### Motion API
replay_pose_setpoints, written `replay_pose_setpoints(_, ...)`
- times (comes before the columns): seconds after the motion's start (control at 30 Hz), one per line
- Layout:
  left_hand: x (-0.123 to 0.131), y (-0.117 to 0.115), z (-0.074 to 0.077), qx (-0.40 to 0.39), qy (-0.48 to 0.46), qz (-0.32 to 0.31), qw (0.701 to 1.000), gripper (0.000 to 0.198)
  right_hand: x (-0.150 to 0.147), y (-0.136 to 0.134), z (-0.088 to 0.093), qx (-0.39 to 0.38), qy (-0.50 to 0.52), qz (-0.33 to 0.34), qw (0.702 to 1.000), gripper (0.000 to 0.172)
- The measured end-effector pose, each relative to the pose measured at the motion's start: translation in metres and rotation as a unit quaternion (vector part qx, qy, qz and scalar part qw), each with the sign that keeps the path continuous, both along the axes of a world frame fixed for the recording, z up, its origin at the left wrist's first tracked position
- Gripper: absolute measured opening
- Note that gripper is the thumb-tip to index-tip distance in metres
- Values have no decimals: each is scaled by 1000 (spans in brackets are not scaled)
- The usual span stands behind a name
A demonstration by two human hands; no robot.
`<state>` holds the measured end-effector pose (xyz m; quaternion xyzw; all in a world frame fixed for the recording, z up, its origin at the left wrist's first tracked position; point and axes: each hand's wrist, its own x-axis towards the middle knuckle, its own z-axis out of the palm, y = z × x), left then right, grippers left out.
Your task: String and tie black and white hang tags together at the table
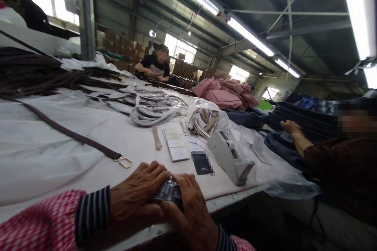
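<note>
Close to the table's front edge, both my hands meet around a small dark packet (168,193) with white lettering and a shiny surface. My left hand (140,190) presses on its left side with bent fingers. From the right, my right hand (193,204) curls over the same packet, its thumb along the near side. Much of the packet is hidden by my fingers. Beyond the hands lie a rubber-banded stack of white cards (176,145), a dark card (202,163) and a grey tape dispenser (229,157). A brown strap with a gold clasp (125,162) ends left of my hands.
A plastic bag of beige strips (203,119) stands behind the cards, beside bundled straps in clear wrap (156,106). Pink fabric (225,92) is heaped further back. One person (156,66) works across the table; another person's hand (291,126) touches dark folded cloth at right.
</note>
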<state>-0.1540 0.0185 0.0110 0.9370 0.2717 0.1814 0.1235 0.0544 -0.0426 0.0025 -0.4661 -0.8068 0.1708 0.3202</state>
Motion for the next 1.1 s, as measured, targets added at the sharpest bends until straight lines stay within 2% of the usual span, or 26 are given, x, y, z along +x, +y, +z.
replay_pose_setpoints(0.13, 7, -3, -9, 41, 1, 20, 999, 42, 7, -1, 7, 12, -8, 18, 1000, 46)
replay_pose_setpoints(0.2, 6, -5, -13, 72, -21, 30, 997, 42, 21, 5, 11, 16, -15, 28, 999, 40)
replay_pose_setpoints(0.23, 5, -6, -15, 94, -40, 34, 994, 45, 30, 10, 13, 27, -22, 13, 999, 36)
replay_pose_setpoints(0.3, 1, -9, -18, 144, -77, 43, 986, 55, 48, 25, 14, 60, -61, -60, 995, 31)
replay_pose_setpoints(0.37, -1, -12, -19, 182, -103, 57, 976, 62, 62, 43, 13, 72, -146, -149, 975, 31)
replay_pose_setpoints(0.43, -2, -13, -18, 193, -114, 73, 972, 64, 70, 60, 11, 49, -250, -211, 944, 30)
replay_pose_setpoints(0.5, -1, -12, -15, 186, -118, 89, 971, 60, 70, 72, 11, 17, -326, -238, 915, 29)
replay_pose_setpoints(0.63, 0, -11, -8, 187, -125, 105, 969, 50, 59, 81, 19, -6, -396, -226, 890, 26)
replay_pose_setpoints(0.8, -1, -8, -9, 181, -123, 84, 972, 47, 45, 88, 36, -31, -444, -187, 876, 31)
replay_pose_setpoints(0.97, -3, -5, -11, 173, -145, 76, 971, 43, 42, 94, 50, -38, -444, -156, 882, 33)
replay_pose_setpoints(1.1, -3, -4, -12, 144, -147, 76, 976, 41, 63, 99, 67, -47, -410, -163, 896, 40)
